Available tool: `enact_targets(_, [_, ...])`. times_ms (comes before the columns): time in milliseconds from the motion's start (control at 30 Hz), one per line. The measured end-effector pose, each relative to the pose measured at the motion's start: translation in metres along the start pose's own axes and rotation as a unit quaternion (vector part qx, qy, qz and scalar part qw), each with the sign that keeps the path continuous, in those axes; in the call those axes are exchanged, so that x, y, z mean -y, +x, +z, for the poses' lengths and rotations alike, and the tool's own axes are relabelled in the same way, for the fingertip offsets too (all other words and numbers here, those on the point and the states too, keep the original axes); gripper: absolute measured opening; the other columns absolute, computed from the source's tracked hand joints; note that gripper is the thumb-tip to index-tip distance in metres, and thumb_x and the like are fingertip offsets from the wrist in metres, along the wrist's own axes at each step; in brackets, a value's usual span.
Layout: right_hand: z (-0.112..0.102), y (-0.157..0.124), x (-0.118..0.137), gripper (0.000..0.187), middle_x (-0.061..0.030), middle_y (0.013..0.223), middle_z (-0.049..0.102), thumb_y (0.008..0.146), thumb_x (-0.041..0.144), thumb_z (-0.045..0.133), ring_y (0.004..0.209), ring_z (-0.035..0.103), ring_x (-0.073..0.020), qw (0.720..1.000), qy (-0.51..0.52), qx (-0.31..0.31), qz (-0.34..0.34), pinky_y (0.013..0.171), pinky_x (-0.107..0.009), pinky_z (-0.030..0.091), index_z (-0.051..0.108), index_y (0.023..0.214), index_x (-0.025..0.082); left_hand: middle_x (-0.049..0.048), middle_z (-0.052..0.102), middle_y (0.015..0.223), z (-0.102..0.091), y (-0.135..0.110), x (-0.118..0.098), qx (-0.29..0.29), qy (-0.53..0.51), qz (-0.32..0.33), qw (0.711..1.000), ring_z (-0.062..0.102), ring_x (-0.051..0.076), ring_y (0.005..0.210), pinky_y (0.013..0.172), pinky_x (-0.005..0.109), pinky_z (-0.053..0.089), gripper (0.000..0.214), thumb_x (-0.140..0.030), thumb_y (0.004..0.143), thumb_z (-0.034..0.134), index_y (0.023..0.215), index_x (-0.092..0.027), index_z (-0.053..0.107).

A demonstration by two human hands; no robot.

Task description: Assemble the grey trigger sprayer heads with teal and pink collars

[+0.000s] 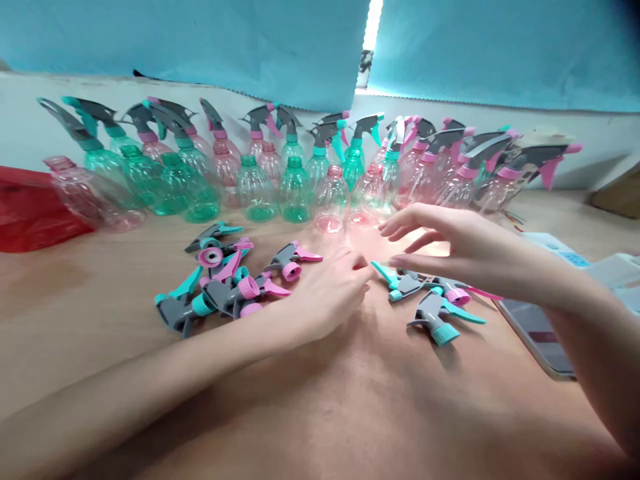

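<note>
My left hand is low over the middle of the table, its fingers curled and pressed together; whatever they hold, if anything, is hidden. Its fingertips are close to the teal lever of a grey spray head. Above that spray head hovers my right hand, thumb and fingers apart with nothing between them. Beneath and beside it lie a spray head with a pink collar and one with a teal collar. Left of my left hand, a pink-collared spray head lies near a loose pile of spray heads.
Open-necked bottles, such as a clear pink one and a green one, stand in front of bottles with spray heads fitted. A red bag is at far left. A phone-like device lies under my right forearm.
</note>
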State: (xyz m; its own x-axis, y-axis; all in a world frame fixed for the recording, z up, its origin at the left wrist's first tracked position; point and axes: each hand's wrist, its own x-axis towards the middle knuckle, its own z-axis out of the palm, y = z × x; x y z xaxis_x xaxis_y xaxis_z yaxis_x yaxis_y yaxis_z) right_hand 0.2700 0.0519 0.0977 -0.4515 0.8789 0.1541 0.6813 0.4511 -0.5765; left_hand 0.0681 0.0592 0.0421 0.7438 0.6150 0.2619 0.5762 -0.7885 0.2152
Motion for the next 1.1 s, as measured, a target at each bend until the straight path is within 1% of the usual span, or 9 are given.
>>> enact_targets(133, [-0.007, 0.005, -0.007, 0.031, -0.0031, 0.110, 0.063, 0.082, 0.046, 0.057, 0.092, 0.063, -0.0200, 0.998, -0.026, 0.028, 0.046, 0.071, -0.031, 0.054, 0.057, 0.106, 0.026, 0.0084, 0.058, 0.112, 0.025, 0.019, -0.018, -0.021, -0.021, 0.035, 0.999, 0.052, 0.020, 0.105, 0.087, 0.031, 0.045, 0.021, -0.015, 0.091, 0.043, 0.100, -0.015, 0.062])
enact_targets(267, [-0.016, 0.008, -0.020, 0.031, -0.0103, 0.110, 0.063, 0.087, 0.042, 0.047, 0.096, 0.061, -0.0234, 0.980, -0.124, 0.108, 0.110, 0.074, -0.033, 0.050, 0.056, 0.107, 0.020, 0.0112, 0.055, 0.120, 0.045, 0.029, -0.029, -0.036, -0.015, 0.057, 0.998, 0.050, 0.022, 0.112, 0.091, 0.035, 0.043, 0.023, -0.022, 0.096, 0.041, 0.107, -0.014, 0.060])
enact_targets(400, [-0.018, 0.012, -0.041, 0.033, -0.0154, 0.104, 0.065, 0.082, 0.037, 0.053, 0.094, 0.061, -0.0302, 0.963, -0.163, 0.143, 0.161, 0.072, -0.038, 0.046, 0.058, 0.107, 0.015, 0.0154, 0.049, 0.132, 0.064, 0.031, -0.029, -0.045, 0.003, 0.059, 0.997, 0.048, 0.029, 0.118, 0.094, 0.044, 0.041, 0.033, -0.034, 0.097, 0.040, 0.120, -0.014, 0.054])
enact_targets(500, [-0.013, 0.017, -0.055, 0.037, -0.0126, 0.103, 0.065, 0.082, 0.039, 0.053, 0.091, 0.062, -0.0278, 0.960, -0.147, 0.173, 0.165, 0.071, -0.036, 0.045, 0.057, 0.112, 0.018, 0.0156, 0.052, 0.131, 0.070, 0.026, -0.024, -0.047, 0.004, 0.069, 0.997, 0.046, 0.029, 0.121, 0.097, 0.045, 0.039, 0.037, -0.037, 0.096, 0.042, 0.123, -0.013, 0.052])
enact_targets(633, [-0.002, 0.022, -0.061, 0.038, -0.0079, 0.096, 0.065, 0.081, 0.045, 0.055, 0.077, 0.064, -0.0215, 0.956, -0.066, 0.236, 0.160, 0.061, -0.030, 0.047, 0.058, 0.111, 0.021, 0.0135, 0.055, 0.128, 0.065, 0.010, -0.015, -0.055, 0.000, 0.084, 0.995, 0.048, 0.025, 0.121, 0.098, 0.041, 0.040, 0.032, -0.034, 0.096, 0.044, 0.119, -0.014, 0.055])
enact_targets(733, [0.007, 0.024, -0.056, 0.035, -0.0063, 0.090, 0.065, 0.083, 0.045, 0.053, 0.076, 0.065, -0.0190, 0.955, -0.001, 0.256, 0.153, 0.060, -0.028, 0.049, 0.057, 0.108, 0.020, 0.0120, 0.060, 0.122, 0.056, -0.006, -0.010, -0.072, -0.003, 0.086, 0.994, 0.051, 0.023, 0.117, 0.098, 0.039, 0.039, 0.024, -0.026, 0.094, 0.048, 0.111, -0.014, 0.061])
enact_targets(867, [0.017, 0.025, -0.043, 0.030, -0.0037, 0.089, 0.067, 0.080, 0.043, 0.060, 0.080, 0.065, -0.0176, 0.956, 0.054, 0.253, 0.140, 0.064, -0.026, 0.049, 0.059, 0.100, 0.021, 0.0061, 0.068, 0.106, 0.047, -0.028, -0.006, -0.117, -0.003, 0.087, 0.989, 0.056, 0.020, 0.105, 0.100, 0.040, 0.036, 0.016, -0.014, 0.091, 0.051, 0.095, -0.016, 0.066])
enact_targets(967, [0.027, 0.025, -0.035, 0.027, -0.0021, 0.080, 0.067, 0.076, 0.042, 0.065, 0.075, 0.065, -0.0172, 0.956, 0.083, 0.243, 0.141, 0.062, -0.026, 0.048, 0.058, 0.091, 0.020, 0.0036, 0.070, 0.095, 0.040, -0.041, -0.001, -0.138, 0.005, 0.081, 0.987, 0.059, 0.018, 0.095, 0.096, 0.040, 0.038, 0.015, -0.013, 0.090, 0.053, 0.093, -0.016, 0.067])
enact_targets(1100, [0.046, 0.024, -0.029, 0.032, -0.0033, 0.073, 0.067, 0.078, 0.049, 0.062, 0.068, 0.066, -0.0172, 0.956, 0.119, 0.211, 0.164, 0.060, -0.027, 0.050, 0.049, 0.083, 0.019, 0.0033, 0.071, 0.092, 0.032, -0.052, 0.007, -0.155, 0.037, 0.030, 0.987, 0.059, 0.019, 0.089, 0.096, 0.045, 0.036, 0.015, -0.013, 0.090, 0.052, 0.094, -0.017, 0.067])
